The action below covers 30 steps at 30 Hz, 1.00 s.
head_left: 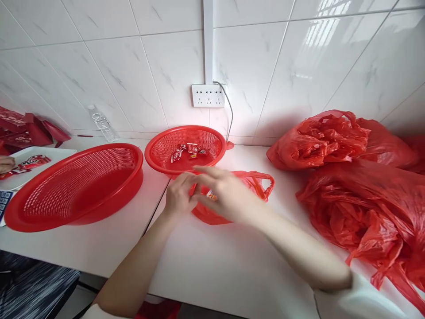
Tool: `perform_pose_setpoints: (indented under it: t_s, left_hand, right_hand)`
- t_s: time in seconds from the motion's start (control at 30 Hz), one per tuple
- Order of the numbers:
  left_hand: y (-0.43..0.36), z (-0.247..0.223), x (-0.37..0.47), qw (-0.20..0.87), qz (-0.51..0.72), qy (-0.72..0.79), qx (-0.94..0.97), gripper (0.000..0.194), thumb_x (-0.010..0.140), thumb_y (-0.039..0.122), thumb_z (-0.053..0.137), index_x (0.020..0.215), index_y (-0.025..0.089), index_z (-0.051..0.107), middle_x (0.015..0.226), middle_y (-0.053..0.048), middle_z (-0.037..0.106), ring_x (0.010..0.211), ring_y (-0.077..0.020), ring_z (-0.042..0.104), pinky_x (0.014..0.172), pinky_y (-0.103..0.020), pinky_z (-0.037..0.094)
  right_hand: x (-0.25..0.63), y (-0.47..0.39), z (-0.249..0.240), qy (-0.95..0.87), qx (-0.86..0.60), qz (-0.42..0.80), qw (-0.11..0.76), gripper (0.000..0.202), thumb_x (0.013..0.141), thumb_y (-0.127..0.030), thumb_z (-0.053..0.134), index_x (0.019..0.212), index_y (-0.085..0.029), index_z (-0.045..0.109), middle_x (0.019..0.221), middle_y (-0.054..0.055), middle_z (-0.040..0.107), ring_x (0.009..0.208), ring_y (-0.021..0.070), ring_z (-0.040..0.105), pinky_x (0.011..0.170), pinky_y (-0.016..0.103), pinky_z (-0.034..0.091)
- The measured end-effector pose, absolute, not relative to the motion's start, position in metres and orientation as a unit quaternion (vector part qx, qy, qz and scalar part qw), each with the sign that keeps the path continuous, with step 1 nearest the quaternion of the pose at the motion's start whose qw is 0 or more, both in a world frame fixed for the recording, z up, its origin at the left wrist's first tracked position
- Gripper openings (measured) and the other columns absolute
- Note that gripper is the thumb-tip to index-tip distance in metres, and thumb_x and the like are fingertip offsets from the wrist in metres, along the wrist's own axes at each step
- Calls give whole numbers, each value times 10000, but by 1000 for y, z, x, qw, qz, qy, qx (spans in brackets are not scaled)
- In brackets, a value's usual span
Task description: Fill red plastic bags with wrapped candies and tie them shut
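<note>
My left hand (pixel 179 195) and my right hand (pixel 227 192) meet above a small red plastic bag (pixel 212 217) on the white table. The left fingers are bent together, and whatever lies between them, if anything, is hidden. My right hand is smeared by motion, with its fingers stretched toward the left and the thumb apart. Inside the bag, a wrapped piece (pixel 211 195) shows between the right thumb and fingers; I cannot tell whether it is touched. Just beyond the hands stands a round red basket (pixel 156 161) with several small wrapped candies (pixel 192 148) in it.
A larger red basket (pixel 99 217) stands at left. Beyond it are a white tray (pixel 63 153) with red packets, another person's hand (pixel 5 164) and a clear bottle (pixel 103 125). Red plastic bags (pixel 372 204) are heaped at right. A cable hangs from the wall socket (pixel 208 96).
</note>
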<state>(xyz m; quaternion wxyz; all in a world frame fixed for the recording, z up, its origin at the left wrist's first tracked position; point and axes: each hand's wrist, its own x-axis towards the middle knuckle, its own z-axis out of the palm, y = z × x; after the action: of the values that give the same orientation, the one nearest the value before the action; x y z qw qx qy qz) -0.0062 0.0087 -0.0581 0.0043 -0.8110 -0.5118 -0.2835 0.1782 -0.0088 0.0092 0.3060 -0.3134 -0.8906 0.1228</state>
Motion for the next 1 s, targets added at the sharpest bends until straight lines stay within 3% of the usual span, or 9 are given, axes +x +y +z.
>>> perform_pose_setpoints:
  t_s: [0.13, 0.23, 0.33, 0.4, 0.5, 0.6, 0.77, 0.9, 1.0]
  left_hand:
    - [-10, -47, 15, 84, -147, -646, -744, 343, 933, 460, 365, 926, 199, 589, 803, -100, 660, 633, -240, 650, 513, -337, 412]
    - [-10, -51, 21, 65, -64, -711, -698, 437, 850, 546, 479, 996, 142, 562, 816, -176, 667, 674, -343, 670, 516, -376, 429]
    - [-3, -58, 14, -27, -26, -711, -703, 437, 746, 467, 633, 1017, 130, 563, 835, -198, 690, 771, -376, 683, 581, -392, 463]
    - [2, -59, 5, -121, -34, -684, -718, 324, 706, 320, 658, 984, 171, 585, 843, -151, 709, 777, -332, 688, 590, -362, 470]
    - [7, -47, -5, -228, -82, -621, -745, 168, 704, 206, 588, 862, 237, 635, 753, -42, 699, 645, -232, 656, 532, -304, 445]
    - [10, -14, -9, -263, -151, -582, -754, 74, 742, 256, 578, 734, 232, 648, 700, -16, 665, 607, -189, 614, 521, -285, 437]
    - [17, 50, -3, -380, -345, -500, -698, 168, 747, 363, 705, 788, 207, 660, 826, -22, 675, 808, -184, 625, 731, -306, 499]
    - [28, 68, 12, -430, -552, -361, -616, 160, 747, 344, 722, 839, 221, 681, 999, -39, 689, 965, -225, 631, 842, -359, 509]
    - [35, 67, 28, -461, -582, -269, -613, 229, 817, 415, 632, 966, 248, 679, 1157, -54, 653, 1106, -270, 597, 911, -411, 507]
  right_hand:
    - [257, 11, 4, -807, -556, 64, 186, 369, 901, -364, 536, 1217, -175, 570, 1305, 179, 552, 1116, 330, 593, 863, 480, 496]
    - [291, 25, -7, -754, -649, 85, 56, 431, 875, -360, 550, 1242, -132, 539, 1015, 172, 672, 860, 319, 668, 652, 422, 516]
    - [304, 32, -11, -759, -641, 112, 3, 317, 813, -149, 546, 1126, -160, 597, 868, 122, 691, 706, 251, 666, 547, 325, 473]
    - [307, 33, -5, -773, -621, 120, 47, 290, 791, -80, 509, 1026, -201, 628, 826, 75, 694, 646, 199, 649, 511, 277, 445]
    - [313, 29, 12, -767, -614, 93, 161, 181, 813, -148, 525, 895, -232, 662, 754, 33, 684, 639, 187, 635, 513, 271, 445]
    - [323, 25, 31, -741, -578, 124, 319, 95, 825, -225, 587, 853, -234, 677, 786, 24, 690, 702, 189, 649, 609, 302, 500]
    - [330, 23, 46, -617, -380, 290, 625, 166, 846, -277, 644, 1006, -243, 617, 910, 18, 661, 855, 155, 652, 802, 321, 532]
    - [322, 27, 45, -593, -340, 215, 698, 226, 834, -237, 659, 1044, -273, 587, 1012, 16, 627, 976, 175, 628, 890, 379, 516]
    - [316, 26, 44, -595, -348, 58, 722, 171, 874, -221, 608, 1035, -279, 595, 1006, 27, 628, 998, 202, 629, 949, 435, 494]
